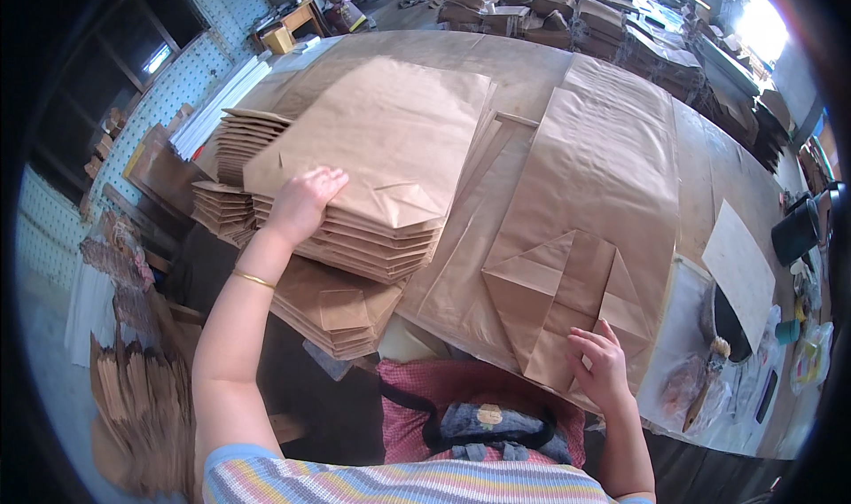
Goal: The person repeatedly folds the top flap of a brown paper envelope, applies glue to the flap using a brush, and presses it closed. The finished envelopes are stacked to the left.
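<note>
My left hand (308,204) rests on the near edge of a tall stack of brown paper bags (390,123), its fingers lying on the top bag. Each bag in this stack has a folded end facing me. To the right, a long brown paper bag (612,140) lies flat, its near end opened out into a folded diamond-like bottom (567,300). My right hand (598,362) touches the right near part of that bottom, fingers apart and slightly bent. A lower pile of folded bags (332,304) sits under the tall stack's near side.
More stacked bags (248,145) stand at the left. A glue-stained brush (709,375), a white sheet (740,269) and a dark container (798,225) lie at the right. Bundled paper (142,406) stands at lower left; piles of brown bags (612,25) fill the back.
</note>
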Available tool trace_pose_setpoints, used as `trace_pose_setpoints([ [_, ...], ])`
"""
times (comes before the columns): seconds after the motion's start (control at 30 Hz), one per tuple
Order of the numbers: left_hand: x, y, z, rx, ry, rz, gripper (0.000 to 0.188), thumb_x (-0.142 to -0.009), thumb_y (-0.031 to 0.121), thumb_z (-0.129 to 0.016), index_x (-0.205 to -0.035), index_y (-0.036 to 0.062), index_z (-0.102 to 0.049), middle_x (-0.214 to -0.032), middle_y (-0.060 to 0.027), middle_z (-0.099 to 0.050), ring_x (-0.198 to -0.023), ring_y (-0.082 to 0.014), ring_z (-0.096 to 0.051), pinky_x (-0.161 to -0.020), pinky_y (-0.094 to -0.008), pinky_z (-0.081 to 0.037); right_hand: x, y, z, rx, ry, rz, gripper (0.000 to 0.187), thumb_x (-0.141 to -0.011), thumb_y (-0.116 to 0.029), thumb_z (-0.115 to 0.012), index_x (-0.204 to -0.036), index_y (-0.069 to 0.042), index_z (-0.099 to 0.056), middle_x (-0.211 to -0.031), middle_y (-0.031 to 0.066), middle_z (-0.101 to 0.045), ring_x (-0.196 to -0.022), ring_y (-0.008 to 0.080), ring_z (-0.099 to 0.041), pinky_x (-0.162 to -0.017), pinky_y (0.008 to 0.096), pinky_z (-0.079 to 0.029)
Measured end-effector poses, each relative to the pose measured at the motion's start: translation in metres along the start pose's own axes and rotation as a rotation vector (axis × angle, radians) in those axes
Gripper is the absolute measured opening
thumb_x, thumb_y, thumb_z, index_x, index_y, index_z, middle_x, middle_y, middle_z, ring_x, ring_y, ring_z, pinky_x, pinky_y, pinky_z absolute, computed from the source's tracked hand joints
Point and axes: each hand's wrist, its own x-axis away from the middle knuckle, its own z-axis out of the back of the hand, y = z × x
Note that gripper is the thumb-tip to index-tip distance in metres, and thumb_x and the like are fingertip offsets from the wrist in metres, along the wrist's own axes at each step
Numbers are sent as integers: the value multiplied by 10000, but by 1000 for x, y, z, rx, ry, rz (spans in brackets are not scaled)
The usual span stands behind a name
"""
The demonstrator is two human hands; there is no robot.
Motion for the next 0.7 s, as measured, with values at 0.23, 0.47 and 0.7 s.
trace_pose_setpoints([
  [0.23,24,24,-3,4,-236,80,486,-807,-22,-515,-1285,35,-583,-1315,-167,-585,-1292,-333,-485,-1110,-450,-354,0,8,0,0,-21,21,296,-733,-77,-720,-1025,-58,-680,-1112,138,-681,-1068,305,-638,-1051,498,-426],
  [0.47,-46,230,-17,378,-387,-17,431,-828,20,-563,-1258,26,-534,-1168,-142,-590,-1127,-325,-546,-922,-435,-472,1,78,40,442,62,-507,484,-803,-145,-701,-1234,13,-547,-1240,191,-542,-1139,369,-540,-962,423,-463],
  [0.7,-111,255,-146,548,-362,59,238,-774,135,-740,-922,22,-591,-911,-170,-651,-864,-367,-633,-790,-444,-506,-22,101,49,235,-126,-520,298,-760,-139,-735,-996,-38,-584,-1020,154,-592,-1033,339,-564,-902,418,-477],
])
